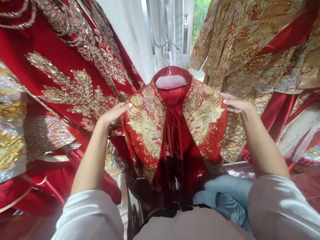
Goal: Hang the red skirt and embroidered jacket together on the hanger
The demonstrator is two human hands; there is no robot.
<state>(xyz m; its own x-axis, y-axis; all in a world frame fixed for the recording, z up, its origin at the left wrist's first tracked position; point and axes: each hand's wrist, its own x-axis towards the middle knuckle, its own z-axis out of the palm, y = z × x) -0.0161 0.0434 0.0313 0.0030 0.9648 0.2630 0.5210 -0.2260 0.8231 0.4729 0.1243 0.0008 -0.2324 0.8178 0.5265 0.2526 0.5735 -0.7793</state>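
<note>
A red jacket (200, 116) with gold embroidery hangs upright in front of me on a pale hanger (171, 81) with a metal hook. Its front is open at the middle, where red ties hang down over the dark red lining. My left hand (117, 112) pinches the shoulder on the left side, thumb on the front and fingers behind the cloth. At the opposite shoulder, my right hand (236, 102) holds the jacket's edge, its fingers partly hidden behind it. The hook's tip looks free of any rail, though I cannot tell for sure.
Close on the left hangs a red gown (57, 66) with gold sequin work. A gold patterned garment (245, 60) hangs on the right, with red satin (277, 113) below it. Behind the hanger stand a metal rack (149, 26) and a white door frame with a latch (185, 33).
</note>
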